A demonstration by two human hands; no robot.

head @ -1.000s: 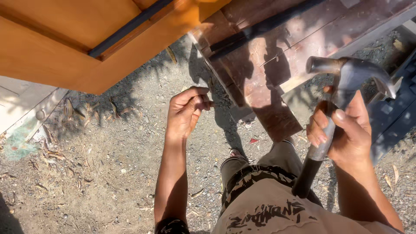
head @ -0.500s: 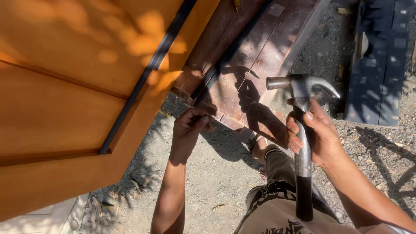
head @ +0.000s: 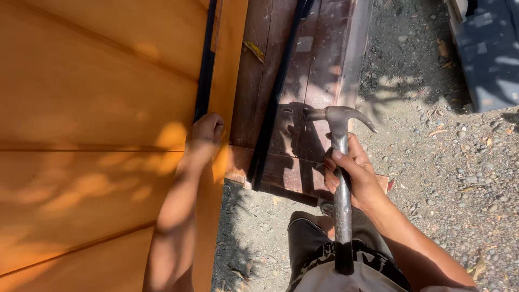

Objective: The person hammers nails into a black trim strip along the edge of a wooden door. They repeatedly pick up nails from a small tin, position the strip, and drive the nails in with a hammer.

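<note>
The orange wooden panel [head: 92,140] fills the left of the view, its right edge lined by a thin dark strip [head: 204,70]. To the right of the panel lies a dark brown wooden board [head: 303,81] on the gravel ground [head: 432,162], with a black strip [head: 275,108] running down it. Far right of the panel, at the top corner, sits a dark grey slab [head: 486,48].

The left hand [head: 204,134] is curled narrow against the panel's right edge, just below the dark strip; whether it pinches a nail cannot be told. The right hand [head: 351,176] is wrapped around the metal handle of a claw hammer [head: 339,162], whose head hovers over the brown board, well right of the panel edge.

This looks like lining up a blow. The hammer must swing left to the panel edge, and the left hand's fingers are in the way there.
</note>
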